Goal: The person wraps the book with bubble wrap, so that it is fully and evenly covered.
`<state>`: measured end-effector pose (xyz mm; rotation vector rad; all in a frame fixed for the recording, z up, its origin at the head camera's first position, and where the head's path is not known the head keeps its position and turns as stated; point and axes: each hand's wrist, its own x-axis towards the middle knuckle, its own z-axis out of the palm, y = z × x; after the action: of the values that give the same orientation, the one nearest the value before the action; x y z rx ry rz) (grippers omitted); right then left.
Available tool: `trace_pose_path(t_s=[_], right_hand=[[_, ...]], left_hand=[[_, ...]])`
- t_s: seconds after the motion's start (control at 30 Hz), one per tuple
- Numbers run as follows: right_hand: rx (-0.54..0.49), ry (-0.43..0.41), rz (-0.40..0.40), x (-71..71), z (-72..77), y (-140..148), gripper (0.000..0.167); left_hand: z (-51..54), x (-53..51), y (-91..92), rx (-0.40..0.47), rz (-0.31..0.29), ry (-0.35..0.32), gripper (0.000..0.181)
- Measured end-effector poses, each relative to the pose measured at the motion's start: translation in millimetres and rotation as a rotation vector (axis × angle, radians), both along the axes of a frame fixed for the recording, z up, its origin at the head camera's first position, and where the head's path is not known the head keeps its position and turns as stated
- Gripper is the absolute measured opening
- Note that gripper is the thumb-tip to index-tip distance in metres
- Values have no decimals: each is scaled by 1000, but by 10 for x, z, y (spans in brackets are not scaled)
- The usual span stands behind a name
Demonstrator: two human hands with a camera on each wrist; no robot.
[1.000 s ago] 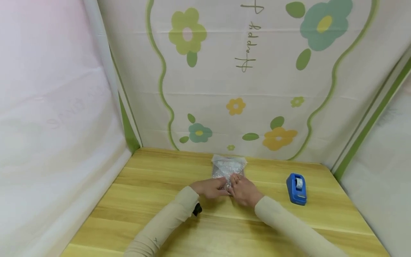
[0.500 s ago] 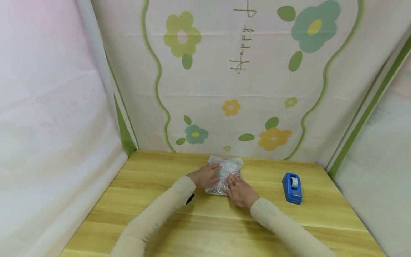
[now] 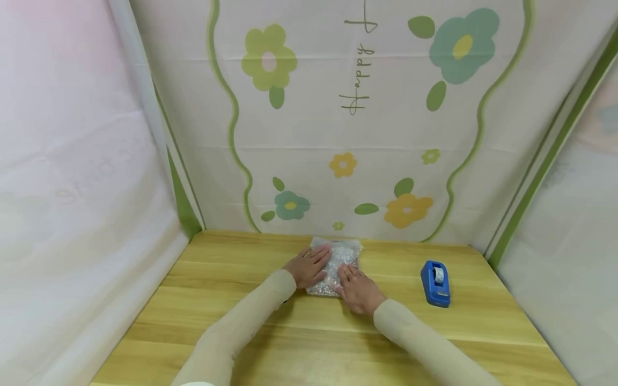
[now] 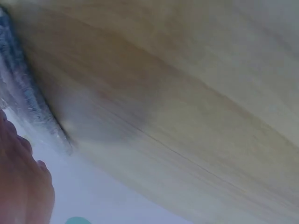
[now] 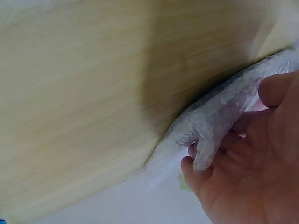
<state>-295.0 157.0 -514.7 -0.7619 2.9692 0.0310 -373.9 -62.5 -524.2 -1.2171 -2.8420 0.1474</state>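
Observation:
A flat packet in clear bubble wrap lies on the wooden table near its far edge. My left hand rests on the packet's left side with its fingers extended across the top. On the lower right side, my right hand lies with fingers reaching over the wrap. In the right wrist view, a loose flap of bubble wrap sticks up by the fingers of my right hand. The left wrist view catches only the packet's edge and part of my left hand. What the wrap encloses cannot be made out.
To the right on the wooden table stands a blue tape dispenser with a roll in it. A flower-printed cloth hangs behind the table, and pale cloth walls flank both sides.
Both hands were together at the packet's near end. The left hand has moved to its left side and flattened there, while the right stays on the lower right. The head view has shifted slightly.

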Motion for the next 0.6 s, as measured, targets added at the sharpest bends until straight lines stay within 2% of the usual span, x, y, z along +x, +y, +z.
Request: trace_pose_path(t_s=[0.13, 0.27, 0.4, 0.6], right_hand=[[0, -7, 1, 6, -8, -4, 64], [11, -4, 9, 25, -26, -17, 64], [27, 7, -2, 35, -18, -11, 64], [-9, -36, -13, 5, 26, 19, 64]], left_hand=[[-86, -55, 10, -14, -23, 34, 63], [-143, -76, -5, -10, -41, -9, 63], [-126, -82, 4, 13, -78, -42, 62], [-82, -87, 30, -6, -90, -32, 61]])
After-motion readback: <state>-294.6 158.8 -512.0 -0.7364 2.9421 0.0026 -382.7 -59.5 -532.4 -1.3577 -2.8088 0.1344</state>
